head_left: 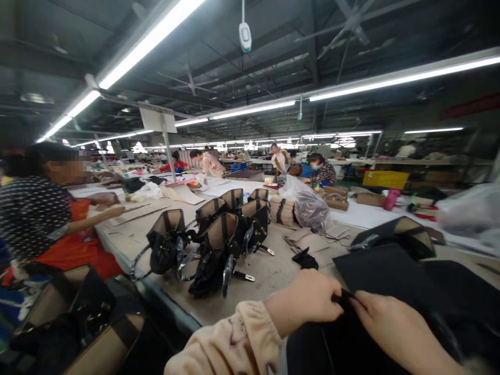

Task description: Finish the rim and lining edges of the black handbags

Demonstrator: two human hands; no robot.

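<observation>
My left hand (314, 295) reaches in from a cream sleeve, its fingers closed in a pinch on the edge of a black bag piece (344, 344). Right beside it my right hand (385, 315) grips the same edge between thumb and fingers. A narrow dark strip of the edge shows between the two hands. The rest of the black piece lies under and below my hands, dark and partly cut off by the frame. Behind my right hand stands a flat black panel (377, 271). A small scrap of black cloth (305, 259) lies on the table beyond my left hand.
Several black handbags (219, 232) with beige linings stand on the worktable (269, 278). More bags (74, 297) sit at lower left. A co-worker (35, 208) works at the left edge. Clear plastic (304, 200) and stacked beige pieces (282, 210) lie farther back.
</observation>
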